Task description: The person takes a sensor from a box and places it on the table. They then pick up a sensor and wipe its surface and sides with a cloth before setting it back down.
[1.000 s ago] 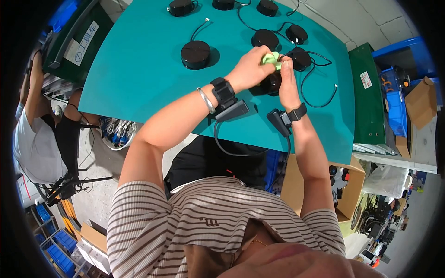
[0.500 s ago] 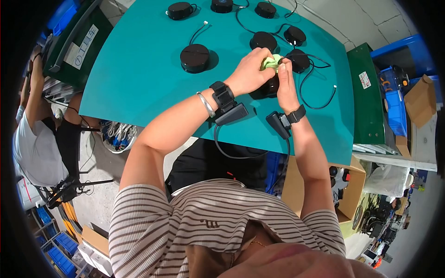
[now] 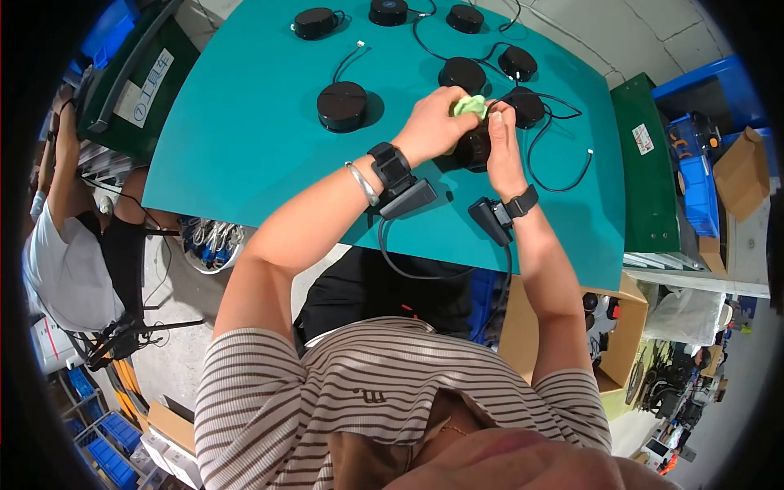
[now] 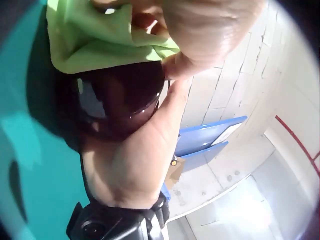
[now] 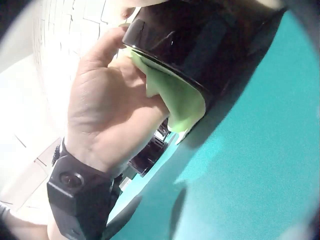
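Observation:
My left hand (image 3: 431, 124) grips a light green cloth (image 3: 470, 105) against a glossy black round case (image 3: 474, 153), close over the teal table. The right hand (image 3: 505, 155) holds the same case from the right side, thumb along it. In the left wrist view, the cloth (image 4: 95, 42) covers one end of the case (image 4: 117, 102), and the right palm (image 4: 135, 167) lies against its wall. The right wrist view shows the cloth (image 5: 175, 100) spread between the left palm (image 5: 107, 112) and the case (image 5: 195, 45).
Several similar black round cases stand on the teal table (image 3: 245, 155), one at left (image 3: 341, 106) and one just beyond the hands (image 3: 463, 75). A black cable (image 3: 535, 155) with a white connector loops at right. A green cabinet (image 3: 645, 180) borders the right edge. Another person (image 3: 73, 269) sits at far left.
My left hand and the cloth have shifted slightly left and away from the right fingertips. The right hand keeps nearly the same place on the black case.

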Demonstrator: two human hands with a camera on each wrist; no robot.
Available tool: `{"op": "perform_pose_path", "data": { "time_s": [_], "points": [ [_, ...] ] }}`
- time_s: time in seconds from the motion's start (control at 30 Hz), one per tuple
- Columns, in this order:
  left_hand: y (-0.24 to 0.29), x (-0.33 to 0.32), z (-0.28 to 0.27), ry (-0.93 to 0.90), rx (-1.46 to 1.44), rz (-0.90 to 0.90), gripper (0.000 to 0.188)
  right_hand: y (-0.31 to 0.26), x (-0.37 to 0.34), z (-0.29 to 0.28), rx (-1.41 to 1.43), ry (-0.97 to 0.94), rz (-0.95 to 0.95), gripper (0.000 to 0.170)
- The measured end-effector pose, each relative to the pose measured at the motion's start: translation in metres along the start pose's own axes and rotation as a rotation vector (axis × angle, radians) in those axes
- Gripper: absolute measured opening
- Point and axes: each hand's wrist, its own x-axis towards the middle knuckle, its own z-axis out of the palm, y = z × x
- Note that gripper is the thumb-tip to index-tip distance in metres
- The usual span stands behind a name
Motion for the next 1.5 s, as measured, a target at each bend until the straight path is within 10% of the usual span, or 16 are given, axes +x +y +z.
{"op": "perform_pose_path", "data": {
  "time_s": [0.07,0.23,0.77,1.07,1.5],
  "points": [
    [-0.009,0.003,-0.002,-0.041,-0.094,-0.224,0.025,-0.001,-0.001,0.0,-0.007,-0.003,0.017,0.047],
    [0.013,-0.006,0.001,0.053,0.027,0.02,0.028,0.004,0.001,0.003,0.032,0.05,-0.021,0.045],
    [-0.013,0.006,-0.001,0.226,-0.158,-0.181,0.027,-0.016,-0.002,0.002,0.296,0.047,-0.013,0.038],
    [0.004,0.0,-0.002,-0.057,-0.283,0.041,0.021,-0.008,0.001,0.002,0.101,0.184,0.0,0.039],
    [0.006,-0.002,-0.002,-0.168,-0.289,-0.099,0.023,-0.009,0.0,0.001,0.086,0.161,-0.02,0.037]
  ]
}}
